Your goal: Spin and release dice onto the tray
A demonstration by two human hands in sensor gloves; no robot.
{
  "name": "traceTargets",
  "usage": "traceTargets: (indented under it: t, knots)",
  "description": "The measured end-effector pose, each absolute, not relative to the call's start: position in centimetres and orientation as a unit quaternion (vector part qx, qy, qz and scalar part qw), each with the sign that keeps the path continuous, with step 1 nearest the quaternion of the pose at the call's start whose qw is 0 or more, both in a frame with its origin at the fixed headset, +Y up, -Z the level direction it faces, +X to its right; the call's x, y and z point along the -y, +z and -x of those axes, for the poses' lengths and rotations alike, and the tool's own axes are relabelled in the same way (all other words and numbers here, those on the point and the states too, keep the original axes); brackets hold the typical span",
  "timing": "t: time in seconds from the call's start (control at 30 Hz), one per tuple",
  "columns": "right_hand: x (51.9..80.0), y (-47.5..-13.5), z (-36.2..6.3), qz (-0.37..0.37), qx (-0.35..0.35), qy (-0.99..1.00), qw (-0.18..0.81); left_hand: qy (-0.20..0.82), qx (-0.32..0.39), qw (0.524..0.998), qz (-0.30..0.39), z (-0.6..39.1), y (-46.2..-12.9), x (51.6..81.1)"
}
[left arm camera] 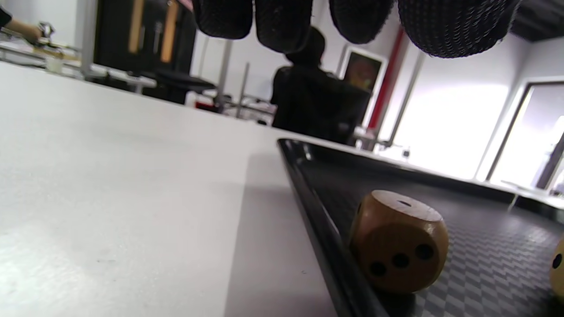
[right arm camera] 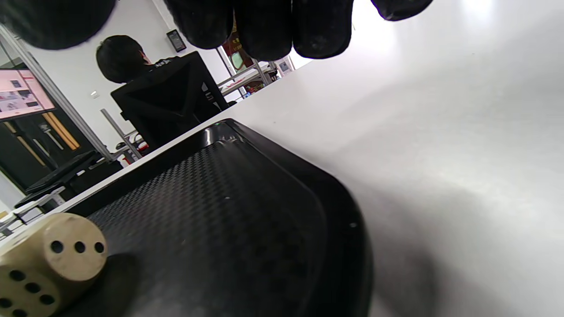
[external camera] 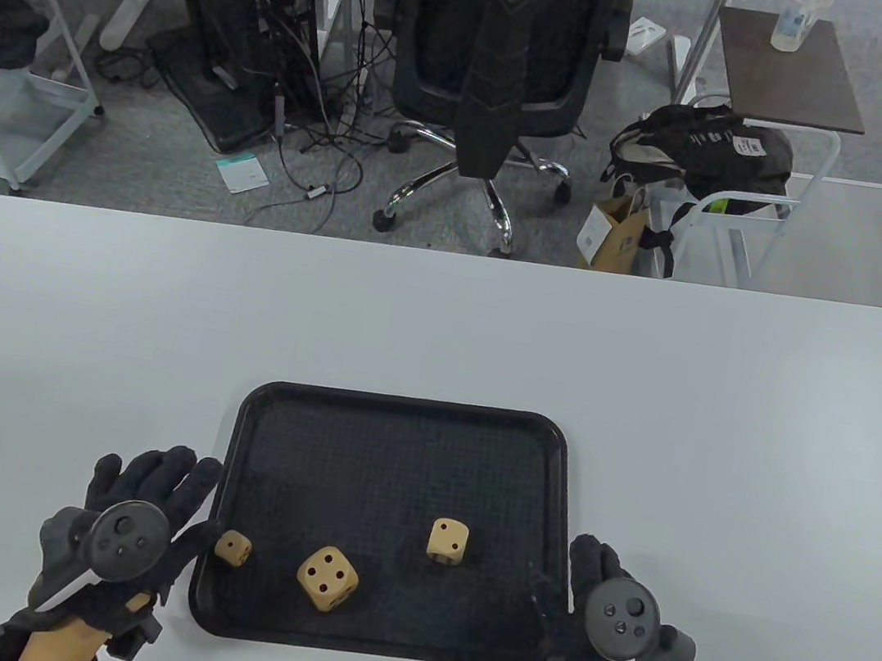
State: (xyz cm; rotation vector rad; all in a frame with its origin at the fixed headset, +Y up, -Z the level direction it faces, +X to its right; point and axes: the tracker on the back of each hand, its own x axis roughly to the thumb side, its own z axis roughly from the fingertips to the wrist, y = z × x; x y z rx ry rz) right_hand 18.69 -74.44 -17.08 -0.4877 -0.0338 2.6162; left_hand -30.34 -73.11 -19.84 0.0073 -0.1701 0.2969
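Dice are what the next move turns on, and all three lie inside the black textured plastic tray [external camera: 412,413], between my two hands. The small wooden die [external camera: 233,547] sits hard against the tray's left wall, just beside the fingertips of my left hand [external camera: 130,524]; the left wrist view shows it close below my fingers with three pips on its near face. The large wooden die with four pips up [external camera: 327,578] lies a little further in, near the front rim. The pale wooden die with one pip up [external camera: 448,540] sits right of centre, somewhat nearer to my right hand [external camera: 606,612] than to my left.

My left hand rests on the white table [external camera: 441,330] at the tray's left edge, fingers spread and straight, holding nothing. My right hand lies at the tray's right edge, fingers relaxed and extended, also empty.

I judge the small die the easiest pick: it is nearest, and my left hand only has to reach rightward over the rim. The wall behind it may hinder a clean pinch.
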Motion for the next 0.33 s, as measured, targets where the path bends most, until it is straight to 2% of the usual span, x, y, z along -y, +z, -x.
traceTargets:
  t: [0.33]
  knots:
    - [74.84,-17.12,-18.15,0.187,0.012,0.96,0.21,0.154,0.077,0.985,0.005,30.99,-19.65,73.62]
